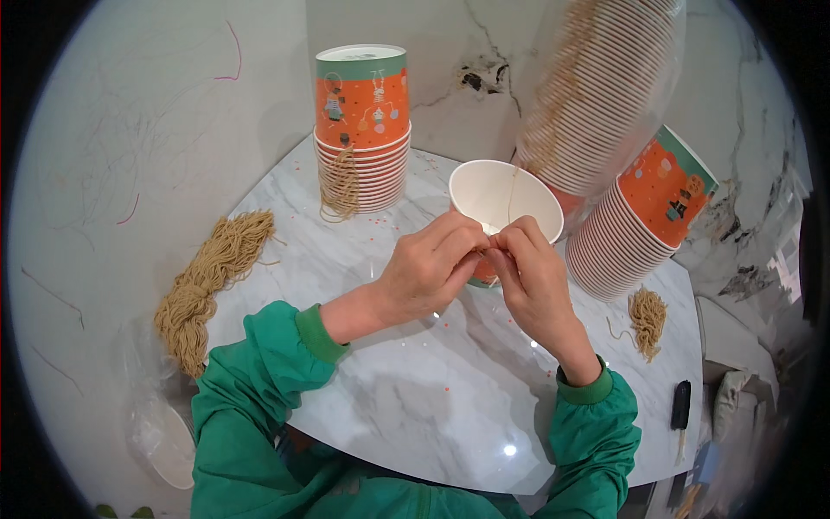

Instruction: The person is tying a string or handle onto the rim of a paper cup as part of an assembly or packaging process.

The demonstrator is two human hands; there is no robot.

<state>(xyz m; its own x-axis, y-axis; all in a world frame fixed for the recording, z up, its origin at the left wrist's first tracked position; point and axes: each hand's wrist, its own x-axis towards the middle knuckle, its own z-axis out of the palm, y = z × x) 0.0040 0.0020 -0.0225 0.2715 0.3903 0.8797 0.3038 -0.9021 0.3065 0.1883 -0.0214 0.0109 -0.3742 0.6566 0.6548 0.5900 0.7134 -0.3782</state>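
Observation:
A paper cup point(484, 186), white inside with an orange and green outside, is in front of me with its mouth tilted toward me. Both my left hand point(435, 261) and my right hand point(533, 275) are closed in a pinch at its near side, fingertips touching each other. A thin tan string point(512, 195) runs over the cup's far rim and down to my fingers, which seem to grip it. My fingertips hide the exact hold and part of the cup's wall.
Upside-down cup stacks stand at the back left point(361, 112) and, leaning, at the right point(624, 216). Behind is a tall bagged cup stack point(601, 95). Tan yarn lies in a large bundle point(212, 290) and a small one point(647, 322). A black-handled tool point(681, 405) lies near the right edge.

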